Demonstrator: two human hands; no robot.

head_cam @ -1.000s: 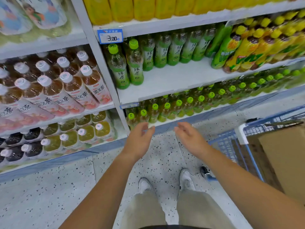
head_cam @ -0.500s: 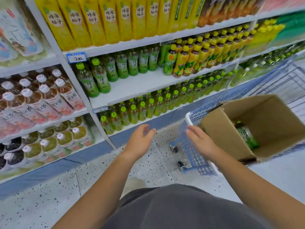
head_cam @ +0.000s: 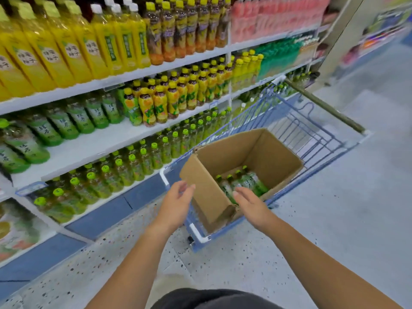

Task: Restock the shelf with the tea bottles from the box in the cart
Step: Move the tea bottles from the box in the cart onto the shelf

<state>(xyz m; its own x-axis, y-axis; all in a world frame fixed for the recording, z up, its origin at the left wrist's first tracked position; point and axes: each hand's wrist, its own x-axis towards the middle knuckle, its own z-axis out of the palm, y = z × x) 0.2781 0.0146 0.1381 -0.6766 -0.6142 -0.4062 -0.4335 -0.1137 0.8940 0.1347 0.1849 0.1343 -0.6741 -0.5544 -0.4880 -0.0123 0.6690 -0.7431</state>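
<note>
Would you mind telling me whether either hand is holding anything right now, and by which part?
Nothing is held: the left hand and right hand are both open and empty by the box.

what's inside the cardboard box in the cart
Green-capped tea bottles lie at the bottom of the cardboard box. Its near wall and the right hand hide any others.

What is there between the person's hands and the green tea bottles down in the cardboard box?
Only the open brown cardboard box's near wall. The left hand is outside it; the right hand is over its near rim, above the green-capped tea bottles. No lid covers them.
</note>
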